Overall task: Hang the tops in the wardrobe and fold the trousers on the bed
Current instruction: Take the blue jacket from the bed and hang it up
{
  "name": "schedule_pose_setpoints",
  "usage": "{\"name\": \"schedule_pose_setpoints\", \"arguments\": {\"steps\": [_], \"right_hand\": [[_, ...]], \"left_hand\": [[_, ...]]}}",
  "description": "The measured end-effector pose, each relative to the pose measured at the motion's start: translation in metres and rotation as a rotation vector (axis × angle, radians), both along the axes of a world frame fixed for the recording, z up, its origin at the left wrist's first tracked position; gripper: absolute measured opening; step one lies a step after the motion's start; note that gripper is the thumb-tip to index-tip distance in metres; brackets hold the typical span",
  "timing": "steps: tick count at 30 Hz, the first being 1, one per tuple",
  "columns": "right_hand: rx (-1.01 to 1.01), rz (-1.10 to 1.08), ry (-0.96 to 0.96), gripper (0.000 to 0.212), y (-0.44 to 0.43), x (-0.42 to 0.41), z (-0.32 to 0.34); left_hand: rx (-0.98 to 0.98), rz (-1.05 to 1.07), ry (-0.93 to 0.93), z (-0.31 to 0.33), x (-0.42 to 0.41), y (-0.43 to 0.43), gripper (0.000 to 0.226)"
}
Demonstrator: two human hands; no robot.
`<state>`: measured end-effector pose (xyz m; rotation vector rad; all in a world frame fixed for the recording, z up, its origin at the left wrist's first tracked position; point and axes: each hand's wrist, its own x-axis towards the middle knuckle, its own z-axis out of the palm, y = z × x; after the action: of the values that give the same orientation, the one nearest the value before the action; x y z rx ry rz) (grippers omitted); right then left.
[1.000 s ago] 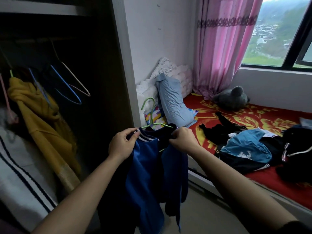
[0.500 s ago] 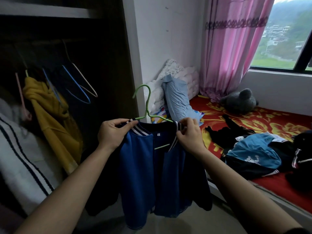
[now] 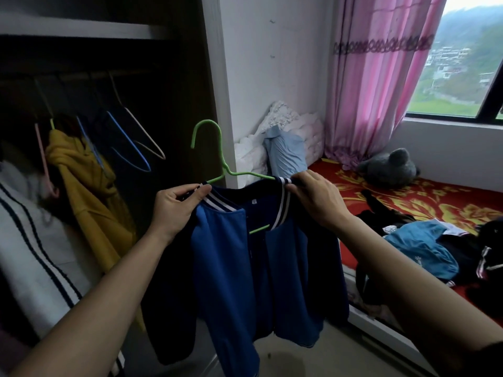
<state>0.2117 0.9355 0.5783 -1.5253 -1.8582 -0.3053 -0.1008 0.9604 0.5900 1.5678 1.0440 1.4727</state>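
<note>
Squaring the blue jacket [image 3: 245, 262] on its green hanger [image 3: 206, 123], just right of the open wardrobe [image 3: 81, 28].
My left hand [image 3: 172, 210] and right hand [image 3: 319, 200] pinch the ribbed, striped collar ends, fingers [image 3: 196, 189] clamped on soft knit, to seat the shoulders on the thin frame; its hook curls left toward the wardrobe.

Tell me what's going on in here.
A person stands at the open wardrobe, holding up a blue jacket that sits on a green hanger. The left hand pinches one side of the striped collar and the right hand pinches the other. The hanger's hook is free in the air, not yet on the rail. Inside, a yellow top hangs beside empty hangers. A pile of clothes lies on the bed.
</note>
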Motion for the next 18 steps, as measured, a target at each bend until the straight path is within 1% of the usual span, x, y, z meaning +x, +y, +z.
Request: {"name": "schedule_pose_setpoints", "arguments": {"steps": [2,7,9,11,13,15,18], "right_hand": [[0.017,0.034,-0.012,0.031,-0.001,-0.007,0.009],[0.044,0.087,-0.142,0.032,-0.002,-0.014,0.02],[0.051,0.058,-0.197,0.033,-0.001,-0.013,0.022],[0.082,0.016,-0.17,0.034,-0.003,-0.009,0.026],[0.132,-0.033,-0.111,0.032,-0.005,-0.005,0.03],[0.169,-0.079,-0.085,0.034,-0.006,-0.006,0.034],[0.187,-0.137,-0.056,0.034,-0.006,-0.016,0.04]], "left_hand": [[-0.003,-0.024,-0.002,0.003,0.005,0.0,0.01],[0.004,-0.053,0.015,0.004,0.017,0.001,0.009],[0.006,-0.059,0.044,0.005,0.015,0.004,0.02],[0.031,-0.045,0.126,0.009,0.009,0.009,0.025],[0.048,-0.007,0.194,0.015,0.002,0.015,0.02],[0.081,0.028,0.222,0.02,-0.001,0.021,0.016],[0.156,0.073,0.337,0.03,0.0,0.028,0.016]]}}
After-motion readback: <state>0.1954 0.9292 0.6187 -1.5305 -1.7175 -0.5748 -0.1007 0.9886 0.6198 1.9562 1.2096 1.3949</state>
